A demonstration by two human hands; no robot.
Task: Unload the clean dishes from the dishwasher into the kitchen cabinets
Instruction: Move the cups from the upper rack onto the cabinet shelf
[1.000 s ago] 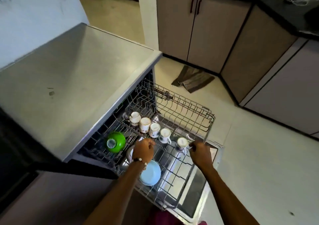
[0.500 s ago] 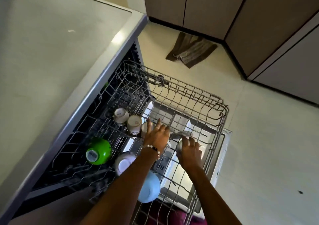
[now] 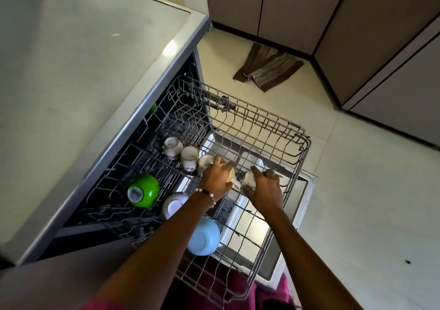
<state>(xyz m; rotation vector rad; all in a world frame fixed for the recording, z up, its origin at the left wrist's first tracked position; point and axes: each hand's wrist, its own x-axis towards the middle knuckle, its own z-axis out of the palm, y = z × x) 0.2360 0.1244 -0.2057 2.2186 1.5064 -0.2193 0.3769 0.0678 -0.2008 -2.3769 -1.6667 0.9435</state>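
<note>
The dishwasher's wire rack (image 3: 281,129) is pulled out over the open door. A row of white cups stands upside down in it. My left hand (image 3: 217,179) grips one cream cup (image 3: 232,175) in the middle of the row. My right hand (image 3: 264,189) grips the end cup (image 3: 251,180) beside it. Three more cups sit to the left: a far one (image 3: 172,146), a second (image 3: 189,157) and a third (image 3: 206,162). A green bowl (image 3: 142,189), a white bowl (image 3: 173,205) and a light blue bowl (image 3: 204,236) lie upside down nearer me.
The grey dishwasher top (image 3: 71,83) fills the left. Brown base cabinet doors (image 3: 309,12) stand at the back and right. A brown cloth (image 3: 267,70) lies on the pale floor near the cabinet corner. The floor to the right of the rack is bare tile.
My left hand went from reaching over the cups with spread fingers to gripping one. My right hand closed round the end cup. The camera moved closer and tilted down.
</note>
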